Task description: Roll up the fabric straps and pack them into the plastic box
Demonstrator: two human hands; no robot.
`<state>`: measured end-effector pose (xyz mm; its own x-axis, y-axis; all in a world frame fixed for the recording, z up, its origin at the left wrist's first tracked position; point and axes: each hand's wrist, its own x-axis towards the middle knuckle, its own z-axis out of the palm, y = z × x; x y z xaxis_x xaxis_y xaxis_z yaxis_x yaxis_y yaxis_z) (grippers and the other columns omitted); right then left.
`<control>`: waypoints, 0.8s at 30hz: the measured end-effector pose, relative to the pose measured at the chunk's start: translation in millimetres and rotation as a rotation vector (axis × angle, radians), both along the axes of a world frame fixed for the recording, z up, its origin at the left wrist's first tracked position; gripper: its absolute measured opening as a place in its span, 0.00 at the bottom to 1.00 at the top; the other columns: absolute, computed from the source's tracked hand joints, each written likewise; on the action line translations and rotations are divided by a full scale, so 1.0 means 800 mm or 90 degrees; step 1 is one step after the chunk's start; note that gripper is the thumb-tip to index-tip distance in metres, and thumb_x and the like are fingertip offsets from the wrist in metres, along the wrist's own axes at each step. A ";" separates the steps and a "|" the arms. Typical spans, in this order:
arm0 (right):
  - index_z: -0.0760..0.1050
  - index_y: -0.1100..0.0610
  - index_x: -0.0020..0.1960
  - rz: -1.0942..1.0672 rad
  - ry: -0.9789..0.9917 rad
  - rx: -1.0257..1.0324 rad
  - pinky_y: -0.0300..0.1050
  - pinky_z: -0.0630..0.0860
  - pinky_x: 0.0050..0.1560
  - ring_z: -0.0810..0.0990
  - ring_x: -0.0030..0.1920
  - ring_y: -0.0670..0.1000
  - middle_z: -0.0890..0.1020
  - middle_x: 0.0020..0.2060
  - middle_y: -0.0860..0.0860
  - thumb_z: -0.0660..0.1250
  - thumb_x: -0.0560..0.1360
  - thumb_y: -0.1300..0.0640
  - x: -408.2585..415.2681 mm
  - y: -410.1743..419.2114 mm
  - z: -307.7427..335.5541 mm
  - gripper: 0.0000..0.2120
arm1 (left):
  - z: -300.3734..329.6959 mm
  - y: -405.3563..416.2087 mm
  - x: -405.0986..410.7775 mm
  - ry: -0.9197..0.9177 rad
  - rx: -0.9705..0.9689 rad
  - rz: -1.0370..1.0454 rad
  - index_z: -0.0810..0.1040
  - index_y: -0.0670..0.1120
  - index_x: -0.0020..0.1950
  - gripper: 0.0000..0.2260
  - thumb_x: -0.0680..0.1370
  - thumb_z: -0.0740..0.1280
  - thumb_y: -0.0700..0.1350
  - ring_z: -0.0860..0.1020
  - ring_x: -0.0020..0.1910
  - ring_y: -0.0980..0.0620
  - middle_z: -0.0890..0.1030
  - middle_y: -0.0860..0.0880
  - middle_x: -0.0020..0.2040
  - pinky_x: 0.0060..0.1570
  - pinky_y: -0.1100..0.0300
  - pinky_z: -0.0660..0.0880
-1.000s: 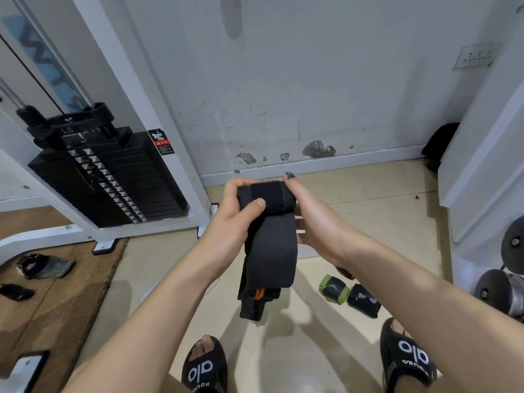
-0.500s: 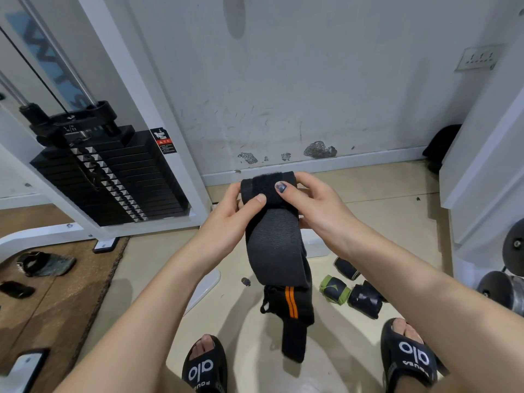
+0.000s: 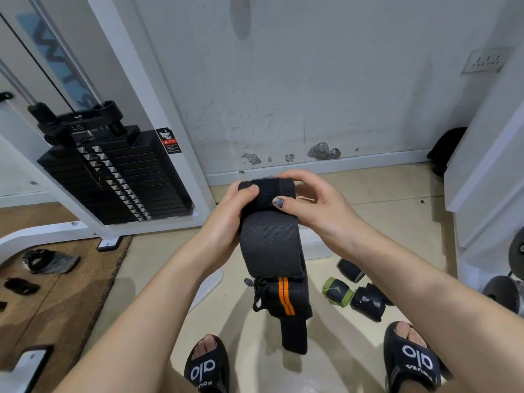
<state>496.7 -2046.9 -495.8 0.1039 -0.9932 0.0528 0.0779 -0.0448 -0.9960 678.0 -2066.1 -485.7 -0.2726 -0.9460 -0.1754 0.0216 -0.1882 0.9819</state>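
Observation:
A long black fabric strap (image 3: 270,245) with two orange stripes hangs in front of me. Its top end is turned over into a small roll. My left hand (image 3: 226,222) grips that roll from the left, thumb on top. My right hand (image 3: 312,205) pinches it from the right, thumb on the front. The strap's tail dangles down between my feet. A translucent white plastic box (image 3: 314,245) stands on the floor behind the strap, mostly hidden. On the floor to the right lie rolled straps, a green and black one (image 3: 337,292) and black ones (image 3: 368,303).
A white cable machine with a black weight stack (image 3: 119,177) stands on the left. A white lid (image 3: 207,287) lies on the floor below my left forearm. Black items (image 3: 48,260) lie on the brown mat at left. A white frame (image 3: 487,177) and dumbbells (image 3: 502,293) are on the right.
The strap has unfolded and its orange-striped tail now hangs lower. My right thumb came round onto the front of the rolled top end, and both hands have turned the roll over.

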 end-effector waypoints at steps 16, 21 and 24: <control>0.80 0.57 0.61 -0.022 -0.010 0.042 0.69 0.77 0.62 0.81 0.59 0.66 0.82 0.56 0.67 0.71 0.80 0.56 0.002 -0.001 -0.002 0.11 | -0.010 -0.005 0.005 -0.083 -0.094 -0.054 0.76 0.62 0.58 0.14 0.73 0.65 0.52 0.80 0.55 0.49 0.83 0.50 0.54 0.58 0.47 0.74; 0.79 0.55 0.62 -0.024 0.018 0.016 0.63 0.78 0.62 0.83 0.51 0.55 0.84 0.49 0.57 0.73 0.78 0.60 0.003 0.001 0.000 0.13 | -0.014 -0.005 0.006 -0.111 -0.047 -0.071 0.76 0.60 0.66 0.25 0.74 0.65 0.71 0.80 0.65 0.53 0.83 0.54 0.64 0.70 0.43 0.71; 0.80 0.55 0.61 -0.033 0.024 -0.006 0.59 0.80 0.58 0.84 0.52 0.57 0.84 0.54 0.58 0.74 0.77 0.62 0.006 0.004 0.001 0.13 | -0.010 -0.005 0.005 -0.101 -0.039 -0.072 0.75 0.55 0.70 0.25 0.78 0.64 0.67 0.81 0.64 0.52 0.83 0.53 0.64 0.68 0.45 0.73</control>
